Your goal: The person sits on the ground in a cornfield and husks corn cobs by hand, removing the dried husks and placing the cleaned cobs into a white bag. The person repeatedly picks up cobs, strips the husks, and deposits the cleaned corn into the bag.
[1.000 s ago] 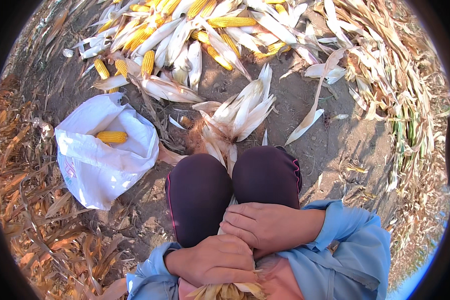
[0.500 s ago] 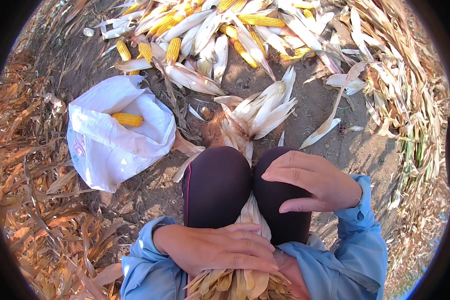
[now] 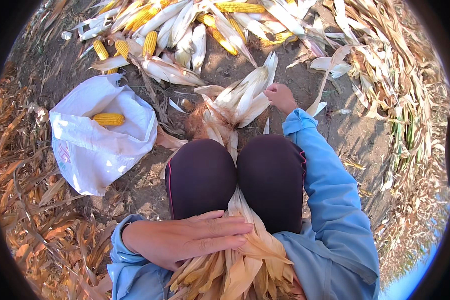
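Observation:
A bundle of dry corn husks [image 3: 250, 250] lies in my lap, its upper strips running between my knees. Across it rests my left hand [image 3: 195, 237], fingers stretched out flat on the husks. My right arm reaches forward past the right knee. At its end my right hand [image 3: 281, 97] is closed, with its fingertips at the edge of a pale corn husk [image 3: 242, 102] in the heap in front of my knees. The fingertips are partly hidden, but they seem to pinch that husk. Brown corn silk [image 3: 201, 121] sits at the heap's left side.
On the left stands an open white woven sack [image 3: 85, 150] with a yellow corn cob [image 3: 108, 119] in its mouth. Farther ahead lies a pile of cobs [image 3: 149, 44] and husks. Dry stalks [image 3: 420, 75] line the right side, and dry leaves [image 3: 35, 215] cover the left.
My right hand has moved from above the right knee forward to the husk heap and closed. My left hand has shifted slightly left, and more of the lap bundle shows.

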A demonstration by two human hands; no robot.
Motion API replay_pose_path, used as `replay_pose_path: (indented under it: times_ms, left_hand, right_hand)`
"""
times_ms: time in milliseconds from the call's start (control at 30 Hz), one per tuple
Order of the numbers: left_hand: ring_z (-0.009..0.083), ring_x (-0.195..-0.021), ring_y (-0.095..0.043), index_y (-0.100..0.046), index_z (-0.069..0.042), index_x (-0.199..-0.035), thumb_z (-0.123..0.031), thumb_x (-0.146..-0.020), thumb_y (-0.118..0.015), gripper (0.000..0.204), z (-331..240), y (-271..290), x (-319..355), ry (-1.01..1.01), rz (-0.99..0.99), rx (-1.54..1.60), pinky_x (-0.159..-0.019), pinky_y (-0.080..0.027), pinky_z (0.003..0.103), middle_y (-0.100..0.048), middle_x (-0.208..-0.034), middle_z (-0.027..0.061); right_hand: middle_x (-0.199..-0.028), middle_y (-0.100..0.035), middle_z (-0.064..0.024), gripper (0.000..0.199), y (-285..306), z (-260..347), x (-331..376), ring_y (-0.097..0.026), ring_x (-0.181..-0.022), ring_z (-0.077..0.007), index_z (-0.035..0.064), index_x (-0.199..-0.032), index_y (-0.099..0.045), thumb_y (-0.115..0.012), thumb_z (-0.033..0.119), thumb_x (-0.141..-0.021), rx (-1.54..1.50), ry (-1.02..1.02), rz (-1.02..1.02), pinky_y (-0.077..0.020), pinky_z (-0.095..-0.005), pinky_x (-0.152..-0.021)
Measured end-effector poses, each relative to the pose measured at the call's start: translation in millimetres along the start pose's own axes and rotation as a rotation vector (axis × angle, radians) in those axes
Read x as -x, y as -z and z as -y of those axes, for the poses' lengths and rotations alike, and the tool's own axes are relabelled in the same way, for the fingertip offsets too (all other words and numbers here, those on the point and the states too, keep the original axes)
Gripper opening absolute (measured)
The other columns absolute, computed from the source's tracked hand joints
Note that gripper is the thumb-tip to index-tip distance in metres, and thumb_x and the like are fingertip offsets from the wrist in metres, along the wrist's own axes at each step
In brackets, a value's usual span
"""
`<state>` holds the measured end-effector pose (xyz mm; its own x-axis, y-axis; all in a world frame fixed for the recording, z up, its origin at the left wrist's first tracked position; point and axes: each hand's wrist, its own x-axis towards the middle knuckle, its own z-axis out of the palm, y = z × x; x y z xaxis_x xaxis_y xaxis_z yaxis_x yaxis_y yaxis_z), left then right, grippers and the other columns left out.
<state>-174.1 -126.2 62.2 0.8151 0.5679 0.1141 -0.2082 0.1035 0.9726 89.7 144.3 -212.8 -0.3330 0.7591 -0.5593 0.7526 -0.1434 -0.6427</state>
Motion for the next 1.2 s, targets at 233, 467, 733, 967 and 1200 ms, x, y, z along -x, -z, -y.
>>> replay_pose_path:
  times_ms: [233,467,733,967,1200]
  left_hand:
    - [0.0378,-0.137,-0.033,-0.029,0.002,-0.145,-0.011,-0.077,-0.076,0.084,37.1,45.1,60.0,-0.216,-0.224,0.246,-0.11,-0.028,0.049,-0.036,-0.146,0.0238]
    - [0.0205,-0.118,-0.054,-0.044,0.001,-0.136,-0.017,-0.087,-0.066,0.057,98.9,66.5,53.3,0.096,-1.183,0.336,-0.101,-0.039,0.032,-0.057,-0.127,0.0126]
    - [0.0158,-0.111,-0.056,-0.049,-0.003,-0.132,-0.013,-0.091,-0.061,0.045,142.5,77.5,43.1,0.276,-1.137,0.332,-0.096,-0.043,0.028,-0.06,-0.121,0.0082]
    - [0.0168,-0.111,-0.055,-0.05,-0.001,-0.13,-0.009,-0.092,-0.059,0.041,176.8,93.5,31.5,0.337,-1.066,0.314,-0.099,-0.042,0.031,-0.059,-0.121,0.0099]
    - [0.0162,-0.111,-0.055,-0.049,-0.001,-0.13,-0.013,-0.092,-0.061,0.042,228.2,99.8,33.4,0.515,-1.003,0.091,-0.099,-0.042,0.03,-0.059,-0.12,0.0084]
  right_hand:
    - [-0.114,-0.061,-0.0143,0.037,-47.4,-20.2,5.7,-0.057,-0.108,-0.0301,0.0023,-0.104,-0.065,-0.072,0.016,-0.07,0.189,0.505,-0.138,-0.0466,-0.0369,-0.093]
    - [-0.115,-0.061,-0.0147,0.034,-58.2,-47.7,11.0,-0.055,-0.11,-0.0348,0.0018,-0.098,-0.069,-0.076,0.015,-0.067,0.767,0.383,0.154,-0.0474,-0.0438,-0.089]
    - [-0.098,-0.069,-0.0151,0.037,31.7,-72.1,21.7,-0.064,-0.089,-0.0294,0.0011,-0.109,-0.068,-0.074,0.016,-0.075,0.114,0.084,-0.022,-0.0488,-0.038,-0.084]
    - [-0.091,-0.068,-0.0049,0.03,78.0,-84.1,57.3,-0.058,-0.074,-0.0115,0.0008,-0.108,-0.069,-0.071,0.019,-0.084,-0.302,-0.129,-0.095,-0.0458,-0.0278,-0.068]
    - [-0.088,-0.066,-0.0057,0.033,83.6,-152.0,101.2,-0.055,-0.07,-0.0142,0.0006,-0.114,-0.065,-0.065,0.02,-0.087,-0.61,-0.286,-0.641,-0.0436,-0.03,-0.061]
